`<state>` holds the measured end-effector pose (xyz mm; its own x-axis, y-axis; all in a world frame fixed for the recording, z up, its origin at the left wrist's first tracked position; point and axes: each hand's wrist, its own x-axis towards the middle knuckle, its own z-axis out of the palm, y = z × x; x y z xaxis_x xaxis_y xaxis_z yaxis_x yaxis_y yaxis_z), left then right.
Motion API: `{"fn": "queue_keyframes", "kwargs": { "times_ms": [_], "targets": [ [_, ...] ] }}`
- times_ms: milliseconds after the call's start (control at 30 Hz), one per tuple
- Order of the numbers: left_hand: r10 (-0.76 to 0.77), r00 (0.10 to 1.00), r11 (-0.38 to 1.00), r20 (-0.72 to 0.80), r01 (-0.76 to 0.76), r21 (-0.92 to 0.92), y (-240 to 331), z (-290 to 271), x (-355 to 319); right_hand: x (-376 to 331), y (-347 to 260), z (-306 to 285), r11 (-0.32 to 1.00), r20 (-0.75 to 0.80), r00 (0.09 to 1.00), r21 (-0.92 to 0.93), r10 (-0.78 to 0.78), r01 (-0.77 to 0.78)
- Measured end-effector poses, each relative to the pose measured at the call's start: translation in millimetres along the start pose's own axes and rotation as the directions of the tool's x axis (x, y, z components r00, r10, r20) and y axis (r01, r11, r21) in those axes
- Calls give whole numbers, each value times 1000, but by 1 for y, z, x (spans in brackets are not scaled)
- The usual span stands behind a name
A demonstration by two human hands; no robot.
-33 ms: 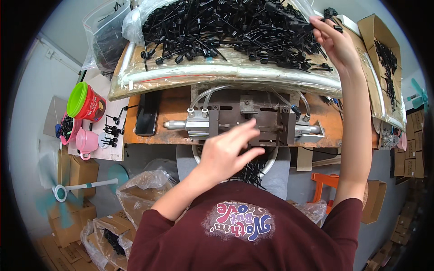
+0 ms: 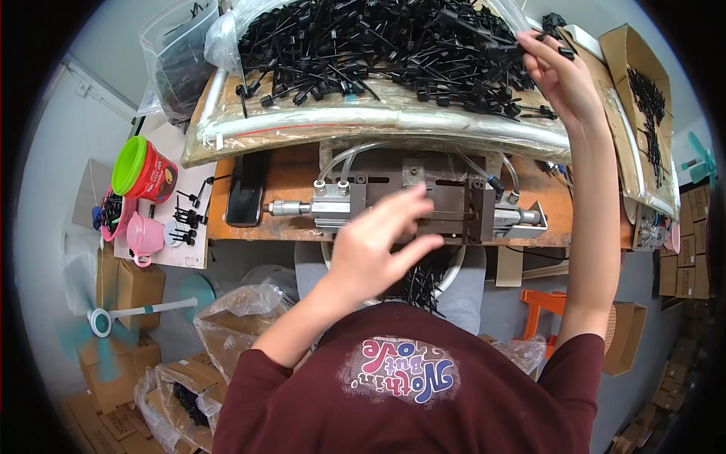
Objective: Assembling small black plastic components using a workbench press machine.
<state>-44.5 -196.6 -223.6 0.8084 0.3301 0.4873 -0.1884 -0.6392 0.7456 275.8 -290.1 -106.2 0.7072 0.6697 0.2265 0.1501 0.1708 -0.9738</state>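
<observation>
Head view: compared with the other frame, nothing has shifted. Both hands and all the parts sit in the same spots, so the work is no further along.

My right hand (image 2: 560, 76) is raised to the far right edge of the heap of thin black plastic strap parts (image 2: 378, 45). Its fingertips are pinched closed on one black plastic strap (image 2: 508, 48), which is still touching the heap. The strap's long axis runs roughly left-right across the picture, with the free end pointing left into the heap and the other end hidden in my fingers. I can't tell which end is the head.

My left hand (image 2: 374, 246) is open with fingers spread and slightly blurred. It hovers over the grey metal pneumatic clamp fixture (image 2: 446, 204) and nothing shows in it. I can't tell if it touches the fixture.

The heap lies on a clear plastic sheet over the back of the orange wooden bench (image 2: 295, 178). A flat black phone (image 2: 246, 193) lies left of the fixture. Further left are a red tub with a green lid (image 2: 144, 170) and a small pink plastic cup (image 2: 144, 234).
</observation>
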Motion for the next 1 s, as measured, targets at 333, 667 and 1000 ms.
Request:
{"fn": "queue_keyframes", "kwargs": {
  "times_ms": [333, 667, 1000],
  "targets": [
    [-303, 943, 664, 139, 313, -679, 15, -47, 57, -94, 2, 60, 970, 354, 907, -1, 228, -243],
    [-26, 1000, 1000, -14, 26, 8, 2, 1, -34, -116, 34, 38, 957, 122, 961, 124, 249, -264],
    [178, 981, 825, 83, -195, 531, -34, 41, -41, -162, 44, 55, 941, 40, 948, 113, 316, -319]
  ]
}}
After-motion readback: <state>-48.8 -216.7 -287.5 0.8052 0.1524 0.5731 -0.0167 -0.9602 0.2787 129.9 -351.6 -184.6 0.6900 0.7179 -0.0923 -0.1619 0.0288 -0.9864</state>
